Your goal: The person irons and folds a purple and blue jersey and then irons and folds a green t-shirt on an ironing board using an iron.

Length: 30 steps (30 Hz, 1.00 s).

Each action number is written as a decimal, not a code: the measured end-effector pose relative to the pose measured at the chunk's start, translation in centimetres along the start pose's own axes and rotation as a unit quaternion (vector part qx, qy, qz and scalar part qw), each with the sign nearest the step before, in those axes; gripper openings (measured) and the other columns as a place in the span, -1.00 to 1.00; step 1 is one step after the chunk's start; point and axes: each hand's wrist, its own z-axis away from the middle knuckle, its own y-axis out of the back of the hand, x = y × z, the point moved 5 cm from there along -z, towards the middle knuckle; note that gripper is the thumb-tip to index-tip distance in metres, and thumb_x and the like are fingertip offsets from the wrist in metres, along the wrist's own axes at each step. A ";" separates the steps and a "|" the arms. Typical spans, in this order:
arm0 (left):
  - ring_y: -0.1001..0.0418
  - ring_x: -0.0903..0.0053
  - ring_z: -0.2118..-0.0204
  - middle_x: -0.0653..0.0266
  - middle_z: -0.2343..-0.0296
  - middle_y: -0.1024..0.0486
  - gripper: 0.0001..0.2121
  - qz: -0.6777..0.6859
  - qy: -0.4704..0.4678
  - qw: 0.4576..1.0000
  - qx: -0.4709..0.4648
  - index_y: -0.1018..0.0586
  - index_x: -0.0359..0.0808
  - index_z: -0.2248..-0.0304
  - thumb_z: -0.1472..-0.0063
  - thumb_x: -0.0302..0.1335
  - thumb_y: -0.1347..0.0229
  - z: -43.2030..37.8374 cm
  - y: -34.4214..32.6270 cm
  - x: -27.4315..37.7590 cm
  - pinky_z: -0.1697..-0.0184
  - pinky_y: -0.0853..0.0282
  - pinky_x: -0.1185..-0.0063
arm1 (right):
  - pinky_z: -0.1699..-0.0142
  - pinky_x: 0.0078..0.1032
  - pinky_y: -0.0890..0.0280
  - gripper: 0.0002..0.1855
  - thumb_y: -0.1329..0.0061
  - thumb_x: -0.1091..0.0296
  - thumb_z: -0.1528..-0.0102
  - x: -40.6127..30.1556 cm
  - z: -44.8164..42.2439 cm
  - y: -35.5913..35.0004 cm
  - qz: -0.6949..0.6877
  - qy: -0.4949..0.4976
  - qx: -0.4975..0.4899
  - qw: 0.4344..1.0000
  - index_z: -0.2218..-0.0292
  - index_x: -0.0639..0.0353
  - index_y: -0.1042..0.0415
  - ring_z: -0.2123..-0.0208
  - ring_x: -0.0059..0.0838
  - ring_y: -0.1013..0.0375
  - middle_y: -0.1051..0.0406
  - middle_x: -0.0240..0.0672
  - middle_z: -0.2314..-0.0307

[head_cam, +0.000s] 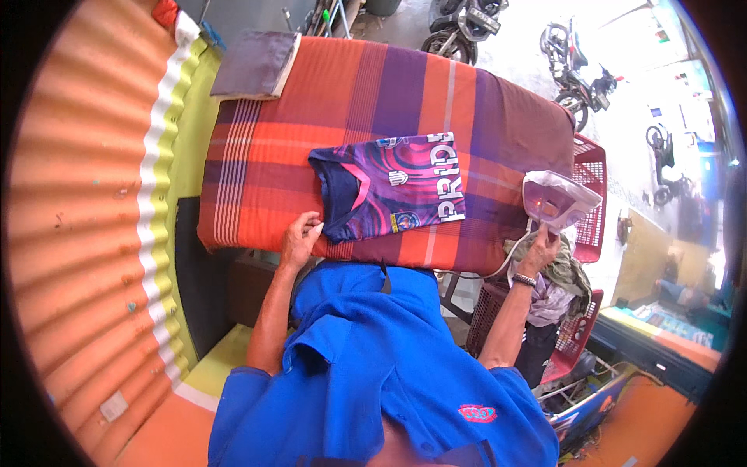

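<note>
A folded jersey (402, 187) in pink, purple and navy lies on a padded surface covered with plaid cloth (327, 76). Its dark neck opening with pink trim faces left, and large white lettering runs across its right end. Close to the collar edge is my left hand (302, 236), fingers curled; whether they pinch the fabric is unclear. My right hand (541, 252) grips a purple and white clothes iron (551, 204) at the right edge of the cloth, away from the jersey. A white cord (510, 257) hangs from the iron.
A folded grey cloth (254, 64) rests at the far left corner. Crumpled clothes (545, 292) fill a red plastic basket (569, 350) below my right arm; another red basket (592, 192) stands beyond. Corrugated orange wall (87, 204) borders the left. Motorcycles (461, 29) are parked beyond.
</note>
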 end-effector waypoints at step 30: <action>-0.44 0.41 0.57 0.18 0.64 -0.48 -0.74 -0.096 0.083 0.991 0.037 -0.58 -0.35 0.47 -0.13 -0.27 -0.17 3.1 -0.9 -0.6 0.44 -0.28 0.40 | 0.41 -0.12 -0.35 -0.57 -0.01 -0.05 -0.10 -18.7 23.8 -18.3 0.162 0.446 -0.665 0.577 0.35 0.22 -0.39 0.50 0.00 -0.51 -0.47 -0.01 0.55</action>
